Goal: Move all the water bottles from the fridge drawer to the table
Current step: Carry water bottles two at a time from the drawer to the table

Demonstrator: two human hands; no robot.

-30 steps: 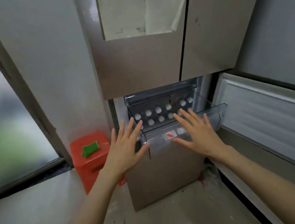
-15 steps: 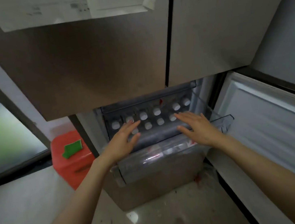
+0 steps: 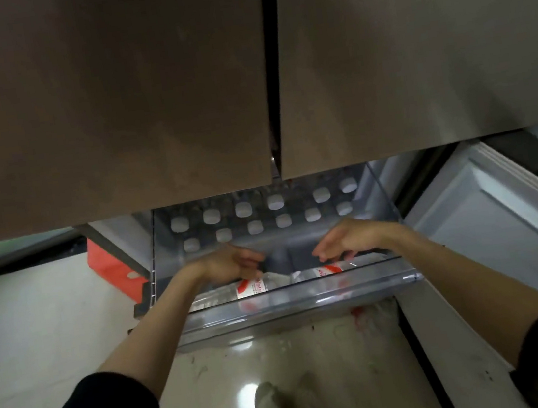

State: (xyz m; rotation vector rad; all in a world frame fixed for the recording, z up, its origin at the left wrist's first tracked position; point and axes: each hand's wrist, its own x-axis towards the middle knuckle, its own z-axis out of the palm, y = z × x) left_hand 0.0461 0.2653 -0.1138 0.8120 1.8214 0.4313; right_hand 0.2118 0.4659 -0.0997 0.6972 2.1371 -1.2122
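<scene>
Reaching into the fridge drawer [image 3: 295, 300], my left hand [image 3: 231, 264] and right hand [image 3: 348, 239] hover with fingers loosely curled, gripping nothing. Two bottles [image 3: 251, 287] lie at 6 o'clock beneath them; twelve white caps [image 3: 276, 202] stand at 12.

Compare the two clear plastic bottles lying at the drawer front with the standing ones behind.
The front clear plastic bottles lie on their sides, red-white labels showing; the rear bottles stand upright in two rows, showing mainly white caps. Hands reach toward the front ones only. All sit in the clear drawer.
</scene>
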